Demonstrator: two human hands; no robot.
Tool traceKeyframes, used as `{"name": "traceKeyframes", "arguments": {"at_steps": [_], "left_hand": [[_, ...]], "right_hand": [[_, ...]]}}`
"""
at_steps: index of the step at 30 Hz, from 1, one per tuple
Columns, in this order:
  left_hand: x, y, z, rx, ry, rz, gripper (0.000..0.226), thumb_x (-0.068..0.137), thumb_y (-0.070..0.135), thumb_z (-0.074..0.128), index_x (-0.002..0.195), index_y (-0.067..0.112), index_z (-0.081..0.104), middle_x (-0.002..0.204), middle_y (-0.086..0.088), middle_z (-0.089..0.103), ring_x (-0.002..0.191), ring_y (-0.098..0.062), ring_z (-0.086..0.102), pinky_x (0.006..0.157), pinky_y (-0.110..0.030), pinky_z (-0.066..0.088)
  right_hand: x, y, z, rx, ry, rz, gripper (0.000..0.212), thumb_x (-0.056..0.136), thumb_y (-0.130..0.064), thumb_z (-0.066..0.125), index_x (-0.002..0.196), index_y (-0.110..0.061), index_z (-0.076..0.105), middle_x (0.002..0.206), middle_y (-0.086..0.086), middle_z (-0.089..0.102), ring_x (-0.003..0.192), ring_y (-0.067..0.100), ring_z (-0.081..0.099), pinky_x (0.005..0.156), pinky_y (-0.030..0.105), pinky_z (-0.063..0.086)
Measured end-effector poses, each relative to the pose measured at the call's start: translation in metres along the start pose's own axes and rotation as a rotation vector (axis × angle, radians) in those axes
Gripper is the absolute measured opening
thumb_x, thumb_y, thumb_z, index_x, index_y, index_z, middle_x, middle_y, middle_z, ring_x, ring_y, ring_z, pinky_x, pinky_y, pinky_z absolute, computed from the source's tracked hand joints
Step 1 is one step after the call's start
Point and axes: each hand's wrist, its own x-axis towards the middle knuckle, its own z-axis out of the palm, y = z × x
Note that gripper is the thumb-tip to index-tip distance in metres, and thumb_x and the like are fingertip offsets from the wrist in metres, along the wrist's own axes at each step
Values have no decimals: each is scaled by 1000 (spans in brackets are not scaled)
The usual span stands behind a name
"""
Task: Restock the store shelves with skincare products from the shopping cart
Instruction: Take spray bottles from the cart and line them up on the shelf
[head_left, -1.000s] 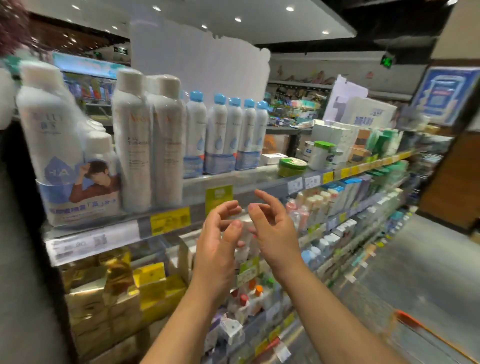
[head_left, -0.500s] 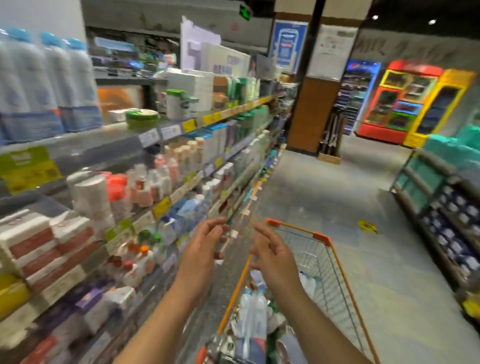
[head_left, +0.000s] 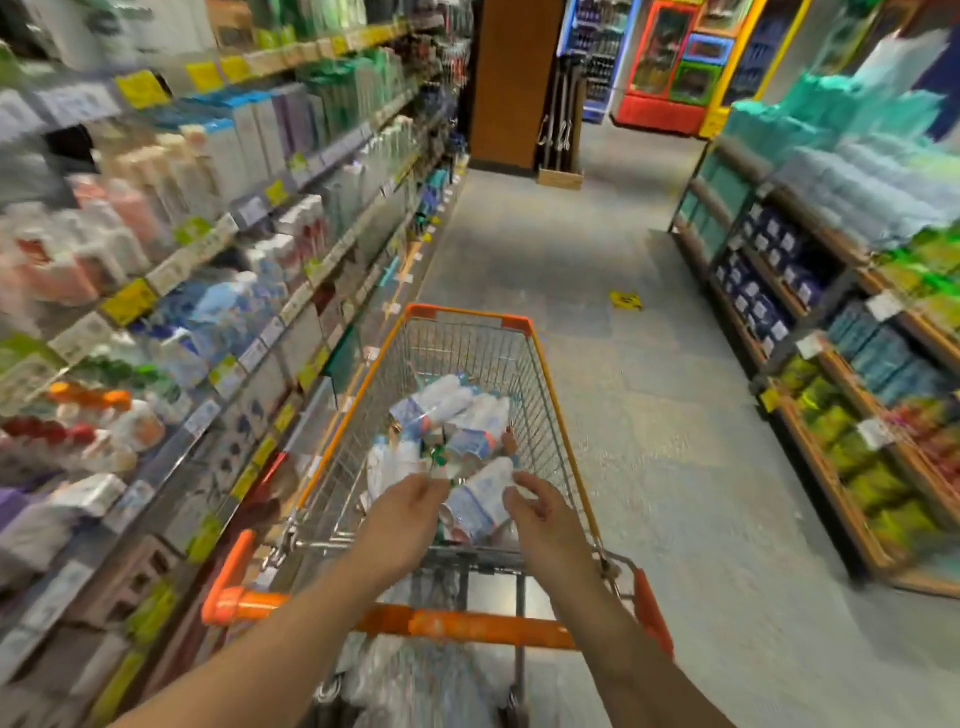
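Observation:
An orange-rimmed wire shopping cart (head_left: 540, 364) stands in the aisle in front of me, its orange handle (head_left: 467, 626) nearest. Several white spray bottles with blue labels (head_left: 467, 415) lie in its basket. My left hand (head_left: 402, 519) and my right hand (head_left: 543, 525) hover above the basket's near end, fingers loosely bent, holding nothing. One white bottle (head_left: 480, 499) lies right between the two hands. Skincare shelves (head_left: 249, 208) packed with bottles and boxes run along the left, blurred.
A second shelf unit (head_left: 810, 291) with blue, teal and green packs lines the right side. Grey floor runs between them toward a brown pillar (head_left: 511, 83) and red-and-yellow drink coolers (head_left: 670, 62). A yellow floor sticker (head_left: 625, 300) lies ahead.
My view has swung from the upper left shelf, right and down to the cart. Both empty hands came away from the shelf and lowered over the cart's basket.

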Motion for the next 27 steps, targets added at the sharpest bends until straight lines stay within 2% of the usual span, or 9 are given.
{"name": "traceKeyframes", "arguments": {"at_steps": [3, 4, 7, 9, 11, 14, 19, 23, 27], "left_hand": [[-16, -21, 17, 196, 25, 19, 38, 104, 46, 45, 101, 17, 69, 102, -4, 70, 95, -22, 62, 87, -39, 49], [-20, -27, 21, 270, 27, 40, 42, 102, 52, 44, 105, 18, 69, 107, -5, 71, 99, -21, 62, 90, -40, 50], [-22, -39, 26, 506, -15, 35, 62, 97, 66, 38, 140, 27, 57, 141, -1, 59, 131, -24, 47, 108, -41, 42], [-23, -43, 20, 650, -84, 26, 79, 88, 79, 26, 147, 33, 50, 153, 4, 51, 140, -21, 42, 114, -43, 37], [-25, -48, 13, 751, -147, 12, 82, 86, 82, 22, 151, 38, 44, 160, 9, 41, 148, -18, 34, 119, -47, 31], [-28, -51, 7, 809, -168, -40, 82, 89, 83, 23, 158, 40, 30, 167, 13, 26, 155, -16, 19, 123, -54, 20], [-22, -50, 9, 807, -147, -62, 84, 88, 82, 21, 158, 38, 33, 167, 13, 27, 156, -17, 17, 123, -57, 19], [-12, -46, 6, 827, -145, -53, 80, 89, 79, 25, 157, 38, 33, 167, 13, 26, 156, -18, 16, 124, -61, 4], [6, -41, 2, 829, -145, -49, 80, 89, 78, 26, 158, 37, 32, 168, 11, 25, 157, -18, 14, 125, -59, 5]], "right_hand": [[-11, 34, -14, -304, -49, -42, 40, 100, -49, 59, 136, -30, 59, 132, -3, 65, 103, 3, 59, 85, 20, 46], [-15, 44, -17, -421, -63, -63, 46, 100, -51, 57, 140, -27, 58, 136, -3, 63, 109, 5, 57, 90, 19, 46], [-20, 67, -16, -774, -63, -164, 60, 97, -64, 47, 149, -32, 48, 147, -4, 54, 139, 18, 44, 116, 37, 35], [-19, 69, -10, -896, -106, -150, 69, 96, -70, 36, 156, -35, 37, 159, -3, 43, 154, 25, 25, 124, 53, 19], [-16, 66, -5, -944, -155, -91, 75, 95, -73, 29, 160, -34, 28, 167, -1, 30, 158, 26, 12, 125, 61, 9], [-10, 64, -1, -961, -173, -72, 76, 94, -72, 29, 160, -33, 27, 168, -1, 26, 157, 27, 13, 123, 63, 13], [0, 63, 2, -971, -227, -21, 72, 95, -68, 32, 159, -35, 27, 171, -2, 17, 158, 26, 6, 122, 65, 13], [10, 57, 2, -969, -243, -15, 74, 94, -68, 34, 160, -36, 24, 172, -3, 14, 158, 26, 4, 122, 64, 13], [28, 49, 5, -966, -250, -1, 75, 94, -69, 34, 161, -37, 24, 172, -5, 14, 159, 24, 2, 123, 63, 14]]}}
